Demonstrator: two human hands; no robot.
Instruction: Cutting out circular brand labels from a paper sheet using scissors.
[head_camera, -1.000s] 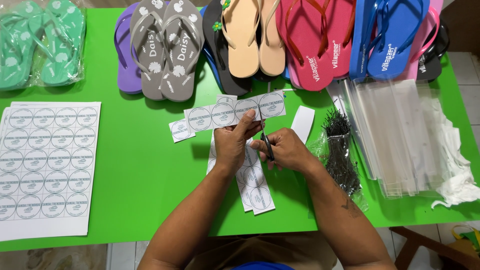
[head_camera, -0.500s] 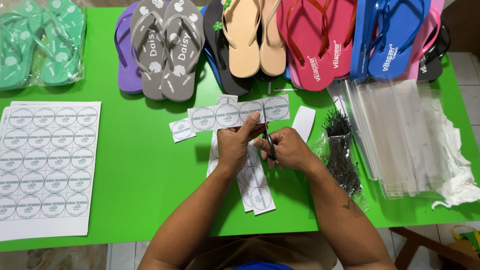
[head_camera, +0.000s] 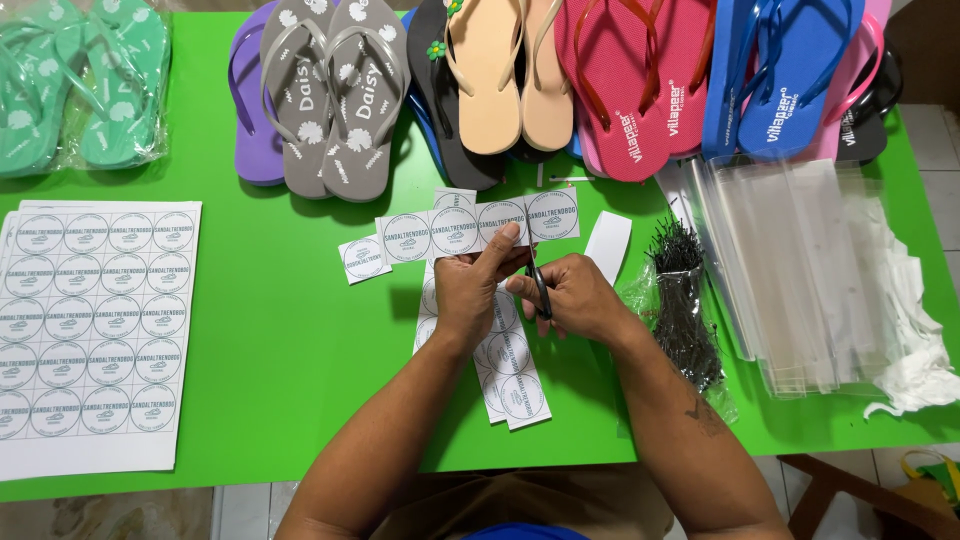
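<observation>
Head cam: L hand (head_camera: 468, 290) pinches white round-label strip (head_camera: 480, 225), R hand (head_camera: 572, 297) grips scissors (head_camera: 541, 290) w/ closed fingers.

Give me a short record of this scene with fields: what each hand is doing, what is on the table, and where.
left hand: holds a strip of round labels at its middle
right hand: grips dark scissors, blades at the strip
cut strips: lying under the hands
single cut label: left of the held strip
uncut label sheet: table's left side
flip-flops: row of many colours along the far edge
clear bags: stacked on the right
black ties bundle: beside the right hand
table: bright green
</observation>
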